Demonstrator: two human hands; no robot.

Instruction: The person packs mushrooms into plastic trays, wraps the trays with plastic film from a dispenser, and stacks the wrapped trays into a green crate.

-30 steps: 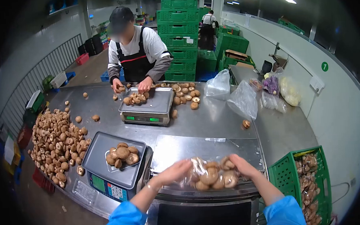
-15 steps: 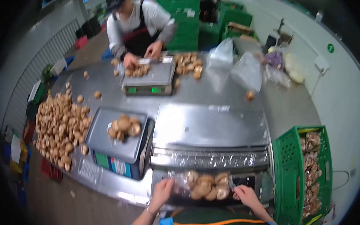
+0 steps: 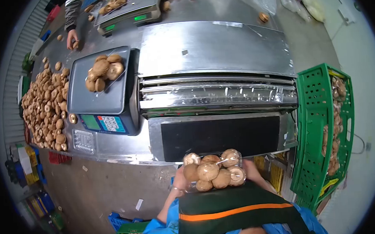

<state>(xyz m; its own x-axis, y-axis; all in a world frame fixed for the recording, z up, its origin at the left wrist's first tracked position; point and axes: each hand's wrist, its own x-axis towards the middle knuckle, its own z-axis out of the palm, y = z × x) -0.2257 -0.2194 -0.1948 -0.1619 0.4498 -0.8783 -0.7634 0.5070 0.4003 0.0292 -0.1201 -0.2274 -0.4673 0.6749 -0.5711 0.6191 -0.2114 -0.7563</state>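
A pack of mushrooms (image 3: 210, 170) in clear film is held close to my apron, just off the near edge of the steel table. My left hand (image 3: 180, 179) grips its left end and my right hand (image 3: 251, 171) its right end. The fingers of both hands are mostly hidden behind the pack. Just beyond it lies the black pad (image 3: 221, 137) of the wrapping machine, with the film roll (image 3: 220, 94) behind.
Left of the machine, a scale (image 3: 97, 96) bears a group of mushrooms (image 3: 103, 71). A large mushroom heap (image 3: 45, 107) covers the table's left end. On the right stands a green crate (image 3: 313, 97) of packs. A co-worker's hand (image 3: 72, 38) touches a mushroom near a second scale (image 3: 129, 12).
The pack has come off the black pad toward my body, and my hands have moved from the film at its sides to its ends. The co-worker's hand has reached left. My view has tilted down.
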